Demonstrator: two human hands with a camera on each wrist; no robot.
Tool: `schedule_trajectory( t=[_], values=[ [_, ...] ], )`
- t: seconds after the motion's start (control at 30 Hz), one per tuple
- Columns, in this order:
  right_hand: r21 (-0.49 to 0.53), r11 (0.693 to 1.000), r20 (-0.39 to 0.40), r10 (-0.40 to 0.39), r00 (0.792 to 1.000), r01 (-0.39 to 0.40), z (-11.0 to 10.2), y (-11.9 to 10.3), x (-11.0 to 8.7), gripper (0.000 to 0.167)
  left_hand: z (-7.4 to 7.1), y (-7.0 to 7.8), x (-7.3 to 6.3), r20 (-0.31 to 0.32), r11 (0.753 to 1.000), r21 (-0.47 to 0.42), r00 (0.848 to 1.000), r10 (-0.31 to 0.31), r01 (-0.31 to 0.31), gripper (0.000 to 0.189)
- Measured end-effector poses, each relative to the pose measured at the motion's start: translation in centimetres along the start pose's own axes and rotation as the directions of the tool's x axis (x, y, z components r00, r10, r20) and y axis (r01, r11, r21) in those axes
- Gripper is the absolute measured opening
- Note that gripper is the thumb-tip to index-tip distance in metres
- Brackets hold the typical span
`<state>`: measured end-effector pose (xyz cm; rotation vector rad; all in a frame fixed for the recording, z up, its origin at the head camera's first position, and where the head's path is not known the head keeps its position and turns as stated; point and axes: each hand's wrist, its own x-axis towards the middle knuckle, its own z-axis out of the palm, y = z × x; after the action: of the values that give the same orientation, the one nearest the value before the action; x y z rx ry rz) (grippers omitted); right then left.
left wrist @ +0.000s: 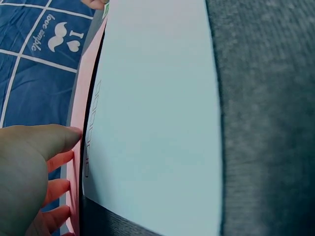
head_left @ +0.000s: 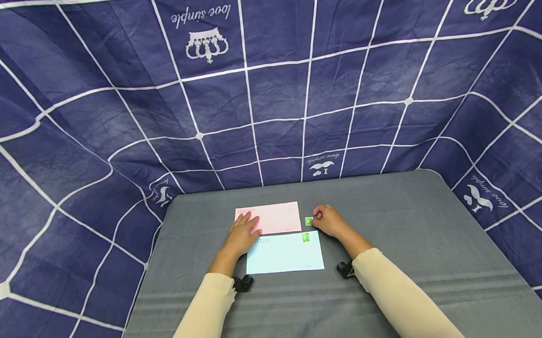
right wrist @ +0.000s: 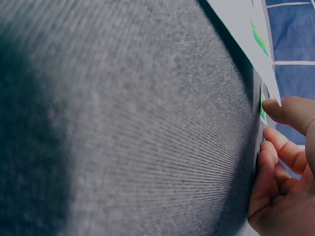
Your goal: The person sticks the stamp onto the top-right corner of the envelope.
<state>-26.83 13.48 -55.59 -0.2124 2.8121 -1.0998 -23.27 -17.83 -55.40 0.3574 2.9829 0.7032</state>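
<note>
My left hand (head_left: 242,235) rests with spread fingers on the left end of a pink envelope (head_left: 277,219); the left wrist view shows the thumb (left wrist: 66,137) along its near edge. At the pink envelope's right side, my right hand (head_left: 329,221) pinches a small green stamp (head_left: 309,221) with a white border. The right wrist view shows the thumb (right wrist: 275,107) against the stamp, with the other fingers curled below. Nearer me lies a light blue envelope (head_left: 284,254), a green stamp (head_left: 306,237) at its upper right corner.
Grey cloth covers the table (head_left: 392,234). Behind it and along both sides hangs a navy curtain (head_left: 277,93) with white grid lines. A black wrist camera (head_left: 243,283) sits at the left cuff, another black camera (head_left: 345,269) at the right.
</note>
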Motion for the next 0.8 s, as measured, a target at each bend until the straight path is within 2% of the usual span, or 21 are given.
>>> schedule_trajectory(
  t=[0.23,0.57,0.8],
  values=[
    [-0.009,1.000,0.005,-0.017,1.000,0.017,-0.06,0.07,0.10,0.020,-0.06,0.08,0.07,0.001,1.000,0.025,1.000,-0.005,0.005,0.053],
    [0.056,0.998,0.016,-0.008,1.000,0.007,-0.32,0.45,0.45,0.017,-0.08,0.02,0.34,0.017,0.999,0.043,1.000,-0.017,0.016,0.054],
    [0.076,0.997,0.010,-0.003,1.000,0.002,-0.43,0.62,0.57,0.006,-0.33,0.26,0.38,0.034,0.999,0.043,0.999,-0.023,0.022,0.055]
  ],
)
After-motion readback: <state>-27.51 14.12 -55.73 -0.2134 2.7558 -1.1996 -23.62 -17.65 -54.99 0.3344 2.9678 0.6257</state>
